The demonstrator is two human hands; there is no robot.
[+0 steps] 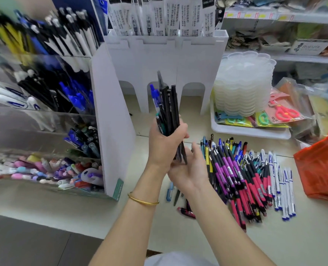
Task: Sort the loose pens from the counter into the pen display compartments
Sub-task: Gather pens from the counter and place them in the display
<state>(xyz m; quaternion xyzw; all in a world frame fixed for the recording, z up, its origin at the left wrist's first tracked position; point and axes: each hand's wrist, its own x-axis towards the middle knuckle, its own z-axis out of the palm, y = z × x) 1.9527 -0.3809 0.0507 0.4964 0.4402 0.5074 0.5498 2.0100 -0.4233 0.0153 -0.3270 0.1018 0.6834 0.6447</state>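
Nearest, right hand [190, 169]: palm up, fingers relaxed and straight, the lower tips of the pen bundle [169, 112] resting against it. Left hand [164, 143], gold bangle [143, 201] on the wrist: fingers curled round the bundle's middle, holding it upright above the table [303, 237]. Bundle: mostly black barrels, one blue-capped, one teal. Loose pens [243, 175]: pink, purple, yellow and white-and-blue, heaped on the table just right of the hands. Pen display compartments [78, 104]: farther left, blurred, part-filled.
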